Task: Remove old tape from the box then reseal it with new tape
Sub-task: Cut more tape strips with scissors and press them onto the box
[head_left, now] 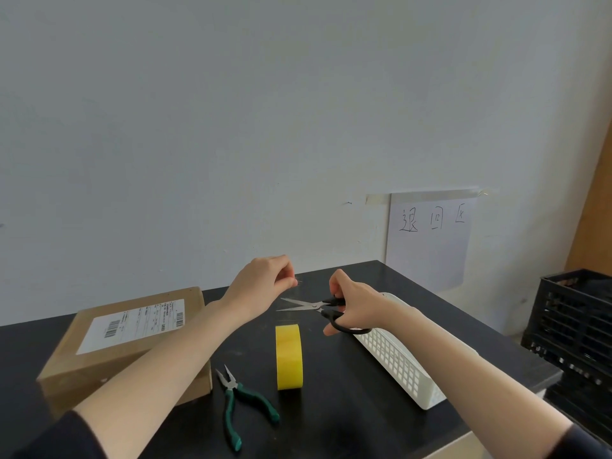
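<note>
A brown cardboard box [109, 346] with a white shipping label lies on the left of the black table [347, 419]. A yellow tape roll [289, 357] stands on edge at the middle. My left hand [265, 286] is raised above the roll with fingers pinched; something thin and clear seems to be between them, but I cannot make it out. My right hand [351, 306] grips black-handled scissors [318, 308], blades parted and pointing left toward my left hand, above the tape roll.
Green-handled pliers [238, 405] lie in front of the roll. A white perforated basket [397, 359] lies on the table's right side. A black crate [576, 329] stands beyond the right edge. A handwritten paper sign [430, 236] hangs on the wall.
</note>
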